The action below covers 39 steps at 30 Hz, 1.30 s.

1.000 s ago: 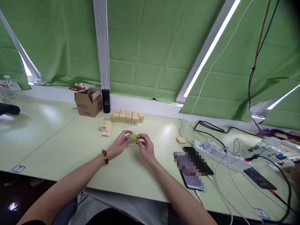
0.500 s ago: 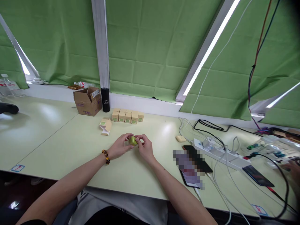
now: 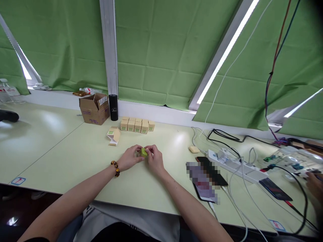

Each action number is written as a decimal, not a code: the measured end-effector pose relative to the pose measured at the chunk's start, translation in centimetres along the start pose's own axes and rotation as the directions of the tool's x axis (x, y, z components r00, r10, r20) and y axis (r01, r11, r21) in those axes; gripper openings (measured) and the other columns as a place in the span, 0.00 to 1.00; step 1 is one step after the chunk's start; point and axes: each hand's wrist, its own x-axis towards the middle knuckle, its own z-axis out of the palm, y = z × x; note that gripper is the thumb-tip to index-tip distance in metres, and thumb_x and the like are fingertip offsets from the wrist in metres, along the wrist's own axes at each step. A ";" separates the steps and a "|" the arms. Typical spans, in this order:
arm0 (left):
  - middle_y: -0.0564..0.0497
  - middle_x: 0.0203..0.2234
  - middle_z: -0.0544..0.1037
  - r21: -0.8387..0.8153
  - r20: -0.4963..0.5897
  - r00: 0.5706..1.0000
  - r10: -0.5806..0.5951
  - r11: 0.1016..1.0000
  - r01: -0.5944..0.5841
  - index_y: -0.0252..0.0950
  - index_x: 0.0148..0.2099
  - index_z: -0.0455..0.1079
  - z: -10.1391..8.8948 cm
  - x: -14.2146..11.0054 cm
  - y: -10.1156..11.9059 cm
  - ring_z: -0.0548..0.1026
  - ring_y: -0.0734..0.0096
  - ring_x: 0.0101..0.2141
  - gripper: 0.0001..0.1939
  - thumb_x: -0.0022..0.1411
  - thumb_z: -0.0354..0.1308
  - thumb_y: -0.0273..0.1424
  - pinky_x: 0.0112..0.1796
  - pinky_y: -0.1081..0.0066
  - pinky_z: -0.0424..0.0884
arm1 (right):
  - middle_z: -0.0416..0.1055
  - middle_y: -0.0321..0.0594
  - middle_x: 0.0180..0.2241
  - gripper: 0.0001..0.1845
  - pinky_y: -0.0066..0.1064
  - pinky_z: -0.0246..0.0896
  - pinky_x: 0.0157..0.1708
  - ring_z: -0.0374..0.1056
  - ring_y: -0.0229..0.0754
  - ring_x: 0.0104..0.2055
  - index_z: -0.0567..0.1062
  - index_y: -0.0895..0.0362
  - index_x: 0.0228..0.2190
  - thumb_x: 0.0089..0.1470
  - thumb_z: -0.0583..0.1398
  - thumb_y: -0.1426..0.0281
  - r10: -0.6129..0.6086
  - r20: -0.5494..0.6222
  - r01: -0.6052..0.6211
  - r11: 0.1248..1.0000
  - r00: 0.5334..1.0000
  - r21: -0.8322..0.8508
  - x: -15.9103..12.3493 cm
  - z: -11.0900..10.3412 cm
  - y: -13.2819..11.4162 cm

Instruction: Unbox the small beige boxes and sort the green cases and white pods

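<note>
Both hands meet over the middle of the pale green table (image 3: 63, 158). Between their fingertips is a small green object (image 3: 143, 152), partly hidden by the fingers. My left hand (image 3: 130, 157), with a bead bracelet at its wrist, pinches it from the left. My right hand (image 3: 154, 159) pinches it from the right. Just beyond them lies an opened small cream box (image 3: 113, 135) on its side. A row of several closed cream boxes (image 3: 137, 125) stands further back.
A brown cardboard carton (image 3: 94, 109) and a black cylinder (image 3: 113, 107) stand at the back left. To the right lie a phone (image 3: 205, 183), a power strip (image 3: 237, 166), tangled cables and another phone (image 3: 275, 189). Another person's hand (image 3: 315, 185) shows at the far right edge.
The two hands have drawn closer together around the green object and lowered slightly toward the table. The object shows less between the fingers than before.
</note>
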 end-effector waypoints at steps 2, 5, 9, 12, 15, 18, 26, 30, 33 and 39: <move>0.46 0.48 0.81 -0.028 0.012 1.000 -0.020 0.999 0.020 0.40 0.51 0.73 0.1 0.1 -0.2 0.78 0.55 0.51 0.21 0.56 0.70 0.37 0.54 0.56 0.72 | 0.78 0.41 0.40 0.09 0.40 0.69 0.44 0.74 0.46 0.41 0.72 0.51 0.40 0.67 0.54 0.62 -0.014 0.014 0.015 0.999 1.000 -0.028 0.0 0.1 0.2; 0.45 0.49 0.81 -0.056 0.036 0.998 -0.054 0.997 0.056 0.40 0.50 0.71 0.1 0.1 -0.3 0.78 0.54 0.52 0.22 0.54 0.70 0.35 0.52 0.57 0.74 | 0.78 0.41 0.40 0.09 0.40 0.68 0.43 0.74 0.46 0.40 0.71 0.51 0.40 0.67 0.54 0.61 -0.030 0.011 0.031 0.998 0.999 -0.047 0.0 0.0 0.2; 0.45 0.50 0.81 -0.041 0.042 0.995 -0.089 0.995 0.091 0.40 0.48 0.70 -0.1 0.1 -0.4 0.77 0.52 0.54 0.22 0.52 0.71 0.35 0.53 0.55 0.73 | 0.78 0.42 0.42 0.11 0.39 0.69 0.42 0.74 0.45 0.40 0.70 0.51 0.41 0.67 0.54 0.58 0.007 -0.106 -0.007 1.000 0.994 0.000 0.4 -0.5 0.2; 0.45 0.51 0.80 -0.025 0.035 0.996 -0.085 0.996 0.086 0.41 0.48 0.70 0.0 0.1 -0.9 0.76 0.51 0.56 0.22 0.52 0.71 0.33 0.54 0.54 0.72 | 0.78 0.43 0.41 0.14 0.40 0.70 0.43 0.74 0.45 0.41 0.70 0.52 0.39 0.65 0.56 0.54 0.095 -0.194 -0.078 0.993 0.976 0.093 1.0 -0.9 0.7; 0.42 0.53 0.78 0.044 0.003 0.998 -0.058 0.997 0.058 0.40 0.53 0.71 0.1 0.1 -1.4 0.75 0.47 0.57 0.29 0.49 0.74 0.32 0.57 0.50 0.70 | 0.77 0.42 0.37 0.19 0.41 0.74 0.41 0.75 0.46 0.39 0.71 0.52 0.35 0.60 0.61 0.49 0.227 -0.186 -0.169 0.944 0.956 0.284 1.5 -1.1 1.4; 0.38 0.57 0.73 0.078 -0.051 0.999 -0.016 0.997 0.020 0.41 0.63 0.67 0.0 0.0 -1.0 0.73 0.46 0.59 0.40 0.48 0.76 0.34 0.60 0.46 0.68 | 0.76 0.39 0.33 0.24 0.42 0.77 0.34 0.75 0.46 0.34 0.70 0.52 0.31 0.53 0.65 0.45 0.321 -0.137 -0.226 0.858 0.937 0.462 1.8 -1.2 1.5; 0.44 0.59 0.71 0.192 -0.110 0.940 0.323 0.935 -0.298 0.47 0.68 0.63 -1.2 -0.5 1.9 0.65 0.53 0.63 0.37 0.59 0.70 0.31 0.64 0.48 0.66 | 0.72 0.34 0.27 0.23 0.36 0.72 0.25 0.69 0.41 0.26 0.70 0.52 0.30 0.54 0.67 0.46 0.237 -0.085 -0.174 0.873 0.968 0.456 0.9 -1.1 -0.9; 0.44 0.53 0.77 0.142 -0.049 0.899 0.435 0.894 -0.425 0.46 0.65 0.69 -1.0 -0.7 2.1 0.71 0.54 0.56 0.27 0.65 0.65 0.32 0.58 0.49 0.71 | 0.70 0.33 0.25 0.21 0.32 0.64 0.24 0.63 0.38 0.23 0.70 0.52 0.31 0.58 0.64 0.47 0.163 -0.061 -0.128 0.916 0.985 0.380 0.5 -0.6 -1.8; 0.44 0.51 0.78 0.072 -0.146 0.917 0.372 0.928 -0.365 0.44 0.61 0.72 -1.1 -0.4 1.7 0.74 0.56 0.52 0.24 0.64 0.67 0.35 0.55 0.52 0.73 | 0.76 0.38 0.34 0.18 0.34 0.66 0.32 0.68 0.42 0.31 0.75 0.52 0.40 0.64 0.58 0.50 0.095 -0.042 -0.079 0.953 0.995 0.293 0.5 -1.0 -1.9; 0.43 0.54 0.79 -0.141 -0.432 0.896 0.105 0.973 -0.181 0.40 0.60 0.71 -2.1 1.6 -0.6 0.77 0.59 0.49 0.27 0.61 0.67 0.42 0.50 0.58 0.73 | 0.74 0.44 0.43 0.09 0.47 0.65 0.48 0.64 0.54 0.50 0.81 0.49 0.41 0.56 0.64 0.67 -0.186 0.125 0.211 0.951 0.974 -0.226 0.2 -1.6 -1.0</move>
